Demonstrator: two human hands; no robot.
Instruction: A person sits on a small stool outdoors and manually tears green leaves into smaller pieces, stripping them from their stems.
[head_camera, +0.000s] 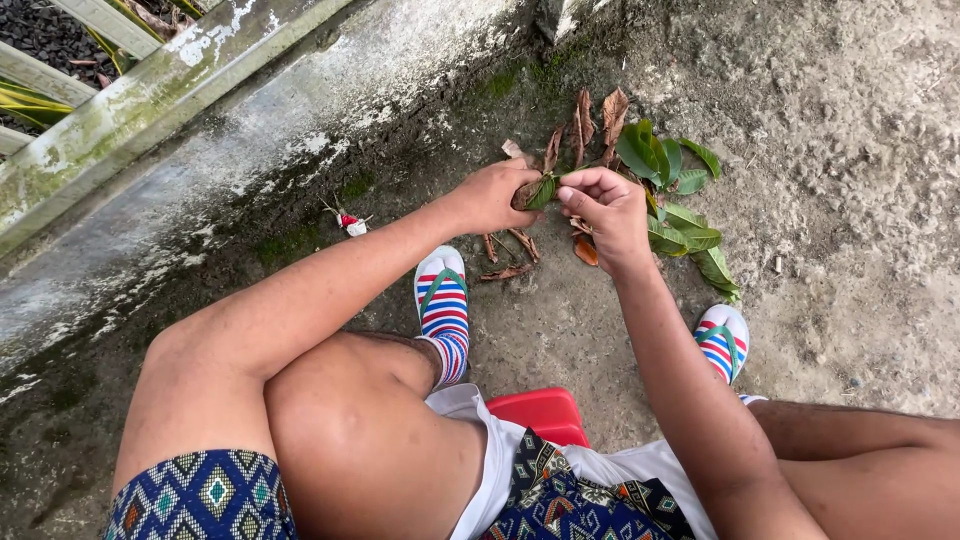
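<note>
Bare, rough grey concrete ground (860, 200) lies open to the right of the pile of green and brown dry leaves (660, 190), leaving a hand free passage there. To the left, the mossy, stained concrete wall (230, 170) closes that side. Nearer in, two striped red, white and blue socked feet in green-strapped sandals (443, 305) flank a narrow strip of ground.

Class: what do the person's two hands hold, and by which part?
Both hands, left hand and right hand, pinch a green leaf between fingertips, at its ends.

Both arms reach forward over the bent knees. The left hand (492, 196) is curled in a closed grip; the right hand (608, 208), wrist bent, pinches with its fingertips beside it.
</note>
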